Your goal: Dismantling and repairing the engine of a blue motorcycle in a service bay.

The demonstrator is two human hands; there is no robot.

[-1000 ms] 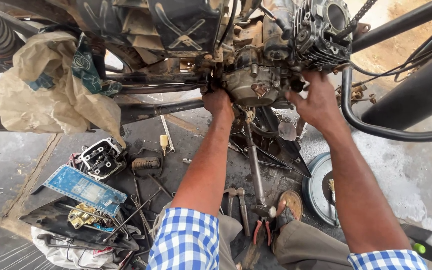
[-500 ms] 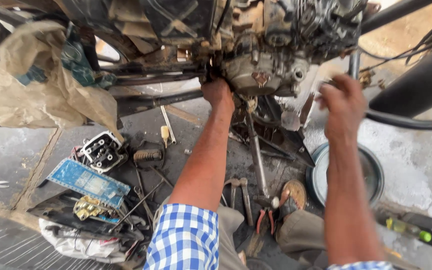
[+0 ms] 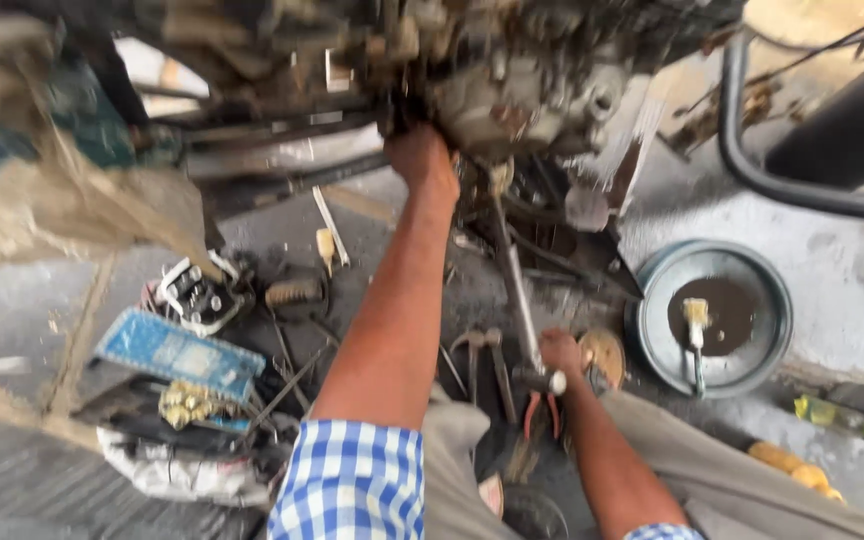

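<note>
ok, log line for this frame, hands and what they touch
left hand: up against engine underside | right hand: gripping long metal tool near floor | drain pan: holds dark fluid

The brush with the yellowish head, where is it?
In the head view, right side: the brush lies in the round metal pan of dark liquid, right of the right hand.

A round metal pan (image 3: pixel 767 300) sits on the concrete with dark oil and a brush (image 3: pixel 695 330) in it — the landmark here. Right of the pan and lower lies a green-capped bottle (image 3: pixel 837 418). Far left of the pan lie a blue flat box (image 3: pixel 177 352), a wire brush (image 3: pixel 294 293) and a white rag (image 3: pixel 177 472) — all among scattered tools.
</note>
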